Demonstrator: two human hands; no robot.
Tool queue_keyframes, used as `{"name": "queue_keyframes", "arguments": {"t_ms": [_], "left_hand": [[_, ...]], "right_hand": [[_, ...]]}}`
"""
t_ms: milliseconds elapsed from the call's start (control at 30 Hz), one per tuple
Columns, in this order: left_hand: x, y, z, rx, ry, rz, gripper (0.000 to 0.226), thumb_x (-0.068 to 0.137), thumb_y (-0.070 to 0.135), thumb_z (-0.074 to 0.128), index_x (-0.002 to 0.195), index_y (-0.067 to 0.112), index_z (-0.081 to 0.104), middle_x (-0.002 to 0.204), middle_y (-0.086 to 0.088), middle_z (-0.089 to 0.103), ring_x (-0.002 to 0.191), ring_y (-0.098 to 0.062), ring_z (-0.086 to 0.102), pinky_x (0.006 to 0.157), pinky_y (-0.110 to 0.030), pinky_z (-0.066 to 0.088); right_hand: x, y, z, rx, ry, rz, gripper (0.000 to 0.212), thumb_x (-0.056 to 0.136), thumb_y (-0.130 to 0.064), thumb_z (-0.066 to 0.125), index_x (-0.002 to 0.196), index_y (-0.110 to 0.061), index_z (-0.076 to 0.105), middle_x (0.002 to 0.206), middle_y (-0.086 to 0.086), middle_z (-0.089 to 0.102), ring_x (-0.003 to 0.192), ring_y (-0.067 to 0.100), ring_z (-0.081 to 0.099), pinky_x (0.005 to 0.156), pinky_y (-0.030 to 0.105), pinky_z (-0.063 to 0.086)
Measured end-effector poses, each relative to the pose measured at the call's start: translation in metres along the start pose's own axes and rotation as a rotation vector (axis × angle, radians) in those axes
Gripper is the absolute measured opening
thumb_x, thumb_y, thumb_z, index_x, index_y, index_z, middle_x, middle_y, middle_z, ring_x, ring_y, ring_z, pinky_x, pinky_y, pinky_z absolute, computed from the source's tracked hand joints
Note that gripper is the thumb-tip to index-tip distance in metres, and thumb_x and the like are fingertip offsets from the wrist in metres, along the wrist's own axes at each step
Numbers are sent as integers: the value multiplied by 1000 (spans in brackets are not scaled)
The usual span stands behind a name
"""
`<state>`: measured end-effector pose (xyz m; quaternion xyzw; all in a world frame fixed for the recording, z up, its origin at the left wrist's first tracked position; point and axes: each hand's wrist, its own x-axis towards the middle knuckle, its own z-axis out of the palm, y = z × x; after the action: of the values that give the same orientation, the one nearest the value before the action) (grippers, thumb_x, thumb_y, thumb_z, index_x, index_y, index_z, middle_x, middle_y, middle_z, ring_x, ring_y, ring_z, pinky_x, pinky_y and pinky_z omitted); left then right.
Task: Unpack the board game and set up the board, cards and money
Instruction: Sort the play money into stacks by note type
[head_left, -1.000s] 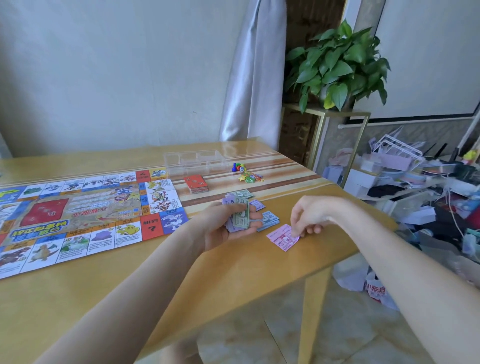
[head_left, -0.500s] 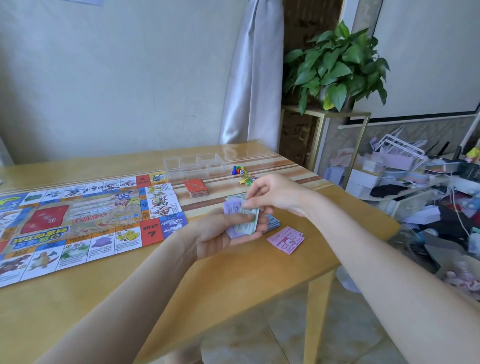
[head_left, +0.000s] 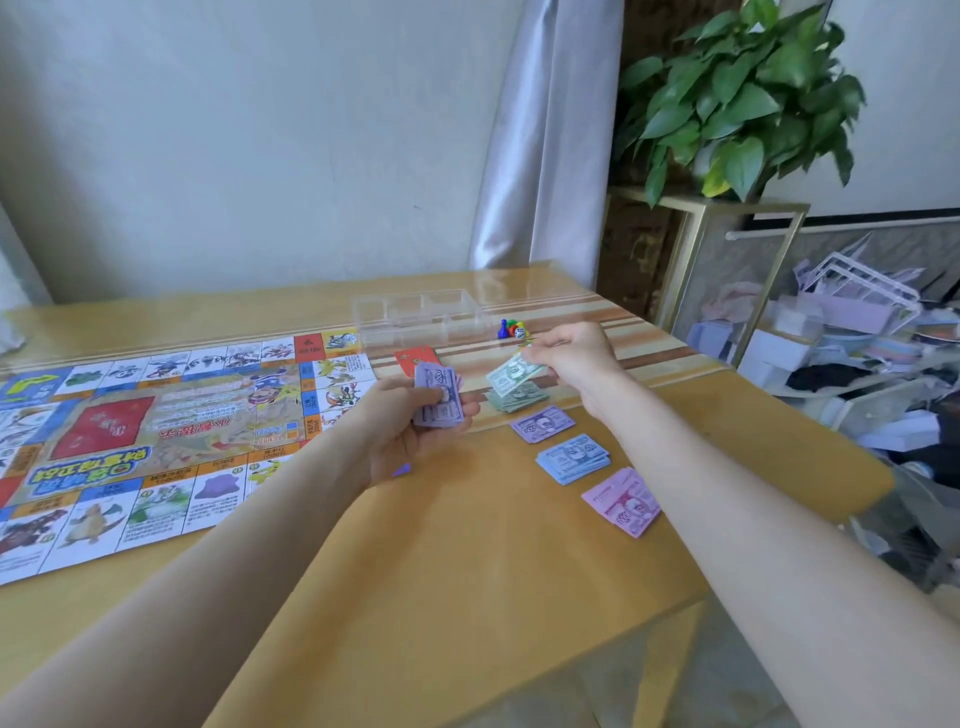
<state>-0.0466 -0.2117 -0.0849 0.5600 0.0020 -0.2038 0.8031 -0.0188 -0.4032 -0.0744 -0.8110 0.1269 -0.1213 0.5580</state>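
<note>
Green, purple, blue, pink banknotes; red, possibly patterned, card deck

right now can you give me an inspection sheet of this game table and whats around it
surface: wooden table, glossy.
job's things: game board unfolded; red card deck; green pile, purple pile, blue pile, pink pile sorted in a row; pawns and die.
clutter: clear plastic tray, empty.
grippers: left hand holds purple bill stack; right hand pinches green bill above green pile.
cables: nothing seen.
surroundings: potted plant, curtain, heaped household items on the right.
</note>
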Motion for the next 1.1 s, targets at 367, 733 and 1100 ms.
{"name": "queue_keyframes", "arguments": {"t_ms": [367,733,1100], "left_hand": [[26,-9,-1,-46,5,10,24,96,-5,40,116,-6,53,101,-22,66,90,-26,66,73,-32,57],[16,-4,2,-117,134,140,21,95,-5,42,114,-4,50,91,-13,66,74,-17,68,68,-25,57],[23,-17,0,-147,83,150,20,95,-5,43,113,-5,51,92,-15,66,74,-18,70,72,-27,57]], "right_hand": [[23,17,16,-684,22,-106,18,79,-16,71,93,-12,62,97,2,56,91,20,52,73,27,40],[6,-15,8,-1201,-537,-495,51,84,6,50,129,-18,47,130,4,46,125,20,38,97,38,41],[14,-21,5,-1259,-657,-368,49,84,-4,62,129,-17,49,131,0,49,114,21,49,90,29,42]]}}
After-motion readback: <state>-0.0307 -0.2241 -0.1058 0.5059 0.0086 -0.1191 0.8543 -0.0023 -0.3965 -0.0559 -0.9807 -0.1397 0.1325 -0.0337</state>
